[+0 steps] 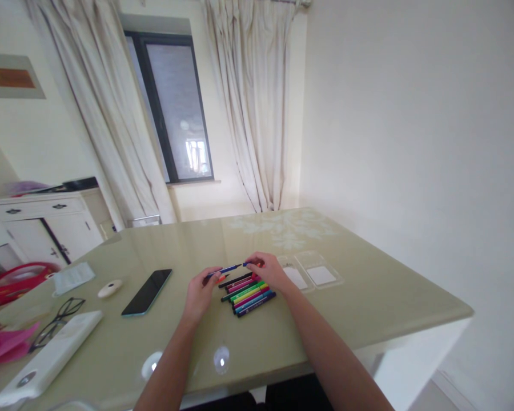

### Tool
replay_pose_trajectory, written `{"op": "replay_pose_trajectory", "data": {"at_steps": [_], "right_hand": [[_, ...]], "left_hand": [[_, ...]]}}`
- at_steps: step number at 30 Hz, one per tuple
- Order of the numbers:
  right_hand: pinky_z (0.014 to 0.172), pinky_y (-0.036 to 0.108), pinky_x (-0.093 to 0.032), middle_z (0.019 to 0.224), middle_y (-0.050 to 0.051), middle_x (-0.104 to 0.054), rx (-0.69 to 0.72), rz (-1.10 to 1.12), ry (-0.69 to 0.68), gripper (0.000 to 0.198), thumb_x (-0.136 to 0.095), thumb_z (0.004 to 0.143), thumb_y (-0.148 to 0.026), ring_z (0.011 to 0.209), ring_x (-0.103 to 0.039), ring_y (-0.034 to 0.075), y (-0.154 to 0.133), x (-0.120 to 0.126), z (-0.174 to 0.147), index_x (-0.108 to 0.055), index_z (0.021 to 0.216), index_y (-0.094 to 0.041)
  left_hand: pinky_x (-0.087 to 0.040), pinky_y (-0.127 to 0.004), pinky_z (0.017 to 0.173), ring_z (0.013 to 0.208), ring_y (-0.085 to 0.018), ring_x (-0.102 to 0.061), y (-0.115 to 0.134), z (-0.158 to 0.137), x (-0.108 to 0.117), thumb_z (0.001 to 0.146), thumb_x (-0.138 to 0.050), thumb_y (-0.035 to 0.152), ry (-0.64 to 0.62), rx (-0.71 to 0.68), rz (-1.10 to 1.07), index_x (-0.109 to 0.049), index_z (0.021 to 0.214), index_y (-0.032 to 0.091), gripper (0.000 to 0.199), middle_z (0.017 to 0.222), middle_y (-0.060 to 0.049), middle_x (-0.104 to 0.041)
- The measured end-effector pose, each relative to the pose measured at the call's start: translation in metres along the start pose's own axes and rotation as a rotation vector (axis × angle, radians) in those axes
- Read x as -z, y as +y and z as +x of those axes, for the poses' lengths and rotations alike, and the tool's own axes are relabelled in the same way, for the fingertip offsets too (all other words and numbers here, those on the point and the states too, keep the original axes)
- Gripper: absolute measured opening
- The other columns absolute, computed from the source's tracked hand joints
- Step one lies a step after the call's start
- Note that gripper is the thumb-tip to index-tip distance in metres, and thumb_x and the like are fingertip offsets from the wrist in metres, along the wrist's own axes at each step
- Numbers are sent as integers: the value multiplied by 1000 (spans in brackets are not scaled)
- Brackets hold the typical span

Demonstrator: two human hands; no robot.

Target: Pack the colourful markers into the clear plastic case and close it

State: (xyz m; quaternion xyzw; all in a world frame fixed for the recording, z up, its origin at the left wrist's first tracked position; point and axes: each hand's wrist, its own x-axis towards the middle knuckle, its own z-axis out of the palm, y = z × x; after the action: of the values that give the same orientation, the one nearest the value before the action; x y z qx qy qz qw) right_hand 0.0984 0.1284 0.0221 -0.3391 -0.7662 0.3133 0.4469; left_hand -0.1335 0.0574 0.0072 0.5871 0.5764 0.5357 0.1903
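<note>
Above the row of markers (252,295) on the counter (368,308), the grip of the left hand (200,292) is closed around 1 blue marker (225,270); the right hand (266,269) pinches what seems its cap (245,264), just beside the tip (239,266). If misaligned, the tip could mark the skin.
</note>
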Motion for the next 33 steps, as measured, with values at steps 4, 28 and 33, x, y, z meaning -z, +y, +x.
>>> {"op": "replay_pose_trajectory", "data": {"at_steps": [4,28,33], "right_hand": [[72,27,-51,83,2,-75,-12,-3,-33,16,-67,85,-29,74,-66,16,-5,-2,0,-76,94,-20],[84,32,-39,94,7,-73,-74,-810,-73,35,-40,105,-34,93,-63,21,2,1,-4,-70,91,-23],[84,33,-39,98,8,-74,-64,-863,-116,36,-40,105,-35,95,-63,22,1,-5,-4,-72,92,-24]], "left_hand": [[-58,-35,81,86,-24,-73,1,0,-2,80,-64,53,-33,18,-52,-76,100,18,42,92,-7,-79],[-52,-39,94,104,-26,-68,4,-11,-17,83,-63,42,-226,-105,257,-79,98,24,28,105,-6,-78],[-48,-39,98,105,-25,-66,0,-9,-16,86,-61,38,-255,-152,309,-79,99,27,25,106,-5,-77]]}}
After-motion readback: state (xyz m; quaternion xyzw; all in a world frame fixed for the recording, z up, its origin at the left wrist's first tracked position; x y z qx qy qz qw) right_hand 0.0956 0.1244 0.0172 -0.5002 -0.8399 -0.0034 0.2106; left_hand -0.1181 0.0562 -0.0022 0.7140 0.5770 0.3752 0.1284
